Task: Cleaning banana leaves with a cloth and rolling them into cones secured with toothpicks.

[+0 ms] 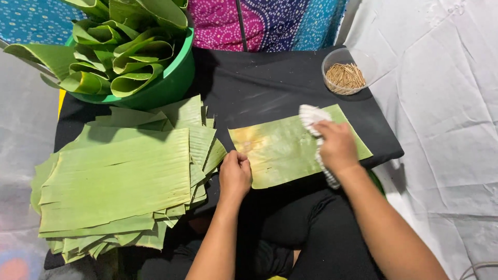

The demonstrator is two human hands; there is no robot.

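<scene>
head view: white cloth half under right hand

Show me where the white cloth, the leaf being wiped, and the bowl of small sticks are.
white cloth [310, 115], head view, upper bunched end.
single banana leaf [280, 150], head view, bare middle.
clear bowl of sticks [337, 56], head view, upper rim.

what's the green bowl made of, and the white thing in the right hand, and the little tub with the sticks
Green bowl: looks like plastic, smooth and evenly coloured with a slight sheen. White thing under the right hand: seemingly a soft woven cloth, bunched and ribbed. Little tub: clear, thin plastic by its see-through wall; the sticks look like pale wood or bamboo, too small to tell.
</scene>
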